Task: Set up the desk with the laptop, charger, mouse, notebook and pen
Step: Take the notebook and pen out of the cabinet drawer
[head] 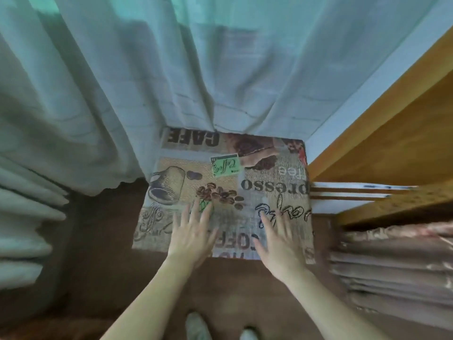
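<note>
Head view, left to right: pale sheer curtains [73, 106] hang in soft folds over brown carpet [103, 241]; a small square counter [171, 153] wears a coffee-print woven cloth, its lettering upside down to the wearer. Left hand [193, 235] and right hand [279, 241] lie flat on the cloth, each grip spread, holding nothing. A wooden shelf unit [392, 133] stands rightmost. No laptop shows.
</note>
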